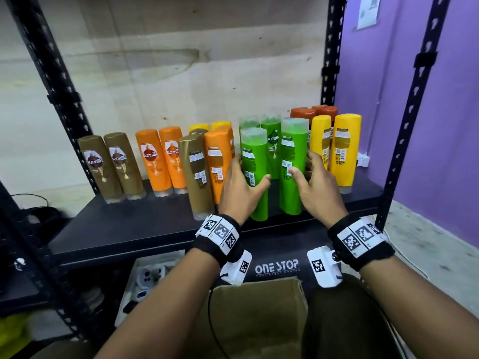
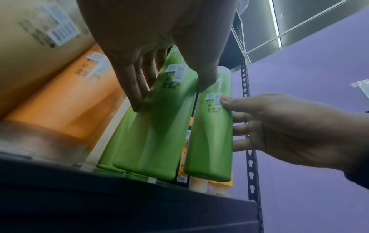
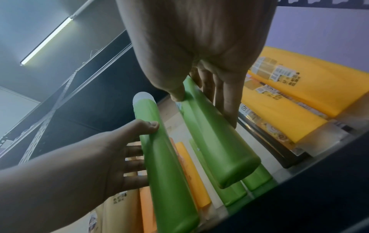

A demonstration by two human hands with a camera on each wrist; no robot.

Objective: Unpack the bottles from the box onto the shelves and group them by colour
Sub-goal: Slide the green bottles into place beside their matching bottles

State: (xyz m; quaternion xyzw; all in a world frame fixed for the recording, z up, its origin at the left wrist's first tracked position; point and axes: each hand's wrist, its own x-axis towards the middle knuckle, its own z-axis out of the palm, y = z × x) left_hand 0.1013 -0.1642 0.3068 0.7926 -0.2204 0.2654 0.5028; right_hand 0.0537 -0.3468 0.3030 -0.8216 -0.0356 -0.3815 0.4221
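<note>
Two green bottles are held upside down just above the shelf [image 1: 129, 224] front, in front of two other green ones. The left hand [image 1: 239, 187] grips the left bottle [image 1: 255, 174], thumb in front, fingers behind. The right hand [image 1: 317, 187] grips the right bottle [image 1: 291, 167] likewise. Both forearms reach forward over the box [image 1: 259, 320].

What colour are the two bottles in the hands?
Green bottles, seen best in the head view.
</note>
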